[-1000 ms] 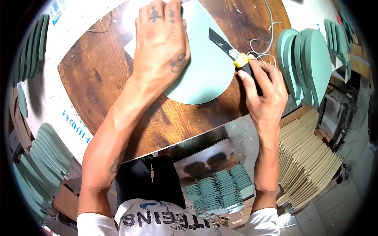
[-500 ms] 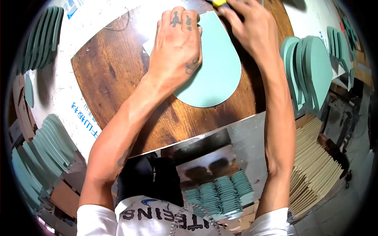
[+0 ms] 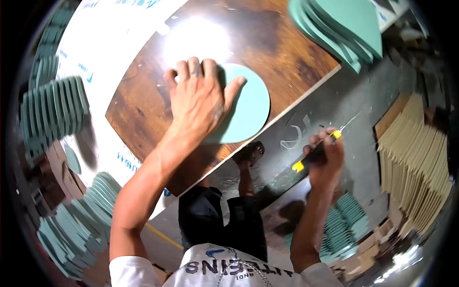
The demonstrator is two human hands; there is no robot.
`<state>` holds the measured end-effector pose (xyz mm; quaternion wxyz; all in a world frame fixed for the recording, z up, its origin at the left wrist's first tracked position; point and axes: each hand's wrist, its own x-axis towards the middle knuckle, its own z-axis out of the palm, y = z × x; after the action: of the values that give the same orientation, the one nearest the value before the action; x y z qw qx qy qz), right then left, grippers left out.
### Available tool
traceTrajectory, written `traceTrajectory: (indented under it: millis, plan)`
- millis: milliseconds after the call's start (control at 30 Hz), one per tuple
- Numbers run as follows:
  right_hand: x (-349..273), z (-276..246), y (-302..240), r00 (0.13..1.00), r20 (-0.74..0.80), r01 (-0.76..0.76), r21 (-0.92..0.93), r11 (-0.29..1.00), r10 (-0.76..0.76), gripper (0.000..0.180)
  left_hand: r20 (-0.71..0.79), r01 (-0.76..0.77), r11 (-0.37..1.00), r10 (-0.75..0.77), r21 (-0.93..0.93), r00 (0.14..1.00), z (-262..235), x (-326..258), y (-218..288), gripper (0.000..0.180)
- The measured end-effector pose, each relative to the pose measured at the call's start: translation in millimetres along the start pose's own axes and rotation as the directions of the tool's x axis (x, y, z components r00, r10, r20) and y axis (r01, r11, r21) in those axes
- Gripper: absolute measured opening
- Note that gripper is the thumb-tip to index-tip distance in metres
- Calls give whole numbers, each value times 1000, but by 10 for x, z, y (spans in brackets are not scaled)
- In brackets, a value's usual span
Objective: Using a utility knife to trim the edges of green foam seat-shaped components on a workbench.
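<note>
A pale green, round-edged panel (image 3: 246, 112) lies flat on the brown wood-grain board (image 3: 148, 103), close to its near edge. My left hand (image 3: 197, 100) rests on the panel's left part, fingers spread and thumb out, and hides that side of it. Off the board's edge, over the floor to the right, my right hand (image 3: 329, 160) grips a black and yellow utility knife (image 3: 314, 154). Its thin blade sticks out up and to the right. A pale, thin curled strip (image 3: 297, 139) shows between the knife and the board's edge.
Stacked green panels stand at upper right (image 3: 344, 24), at left (image 3: 52, 110) and at lower left (image 3: 81, 215). Smaller green stacks (image 3: 351, 210) sit low behind my right forearm. A tall tan stack (image 3: 416, 162) stands at far right. Strong glare covers the board's far part.
My right hand has swung down and right with the knife, off the board. The panel has been turned, and my left hand now lies spread on it. The whole view has rotated.
</note>
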<state>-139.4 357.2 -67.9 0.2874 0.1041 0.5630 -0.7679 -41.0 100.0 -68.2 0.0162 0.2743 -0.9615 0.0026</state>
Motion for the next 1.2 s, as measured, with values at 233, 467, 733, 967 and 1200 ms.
traceTrajectory:
  millis: [233,467,733,967,1200]
  plan:
    - [43,87,416,981,182,-28,-213,977,68,25,-243,-191,939,122,-286,962,119,-291,344,34]
    - [202,58,189,930,366,240,-581,778,-13,34,-252,-262,924,193,-278,948,172,-283,306,26]
    - [-194,-12,576,957,291,110,-349,931,-5,49,-182,-167,937,114,-306,977,182,-299,287,24]
    - [-17,-41,553,939,343,95,-192,977,-24,50,-89,-128,906,101,-404,991,241,-212,240,31]
    - [401,-181,184,920,345,290,-278,916,-187,47,-172,-365,903,332,-227,928,272,-108,304,51]
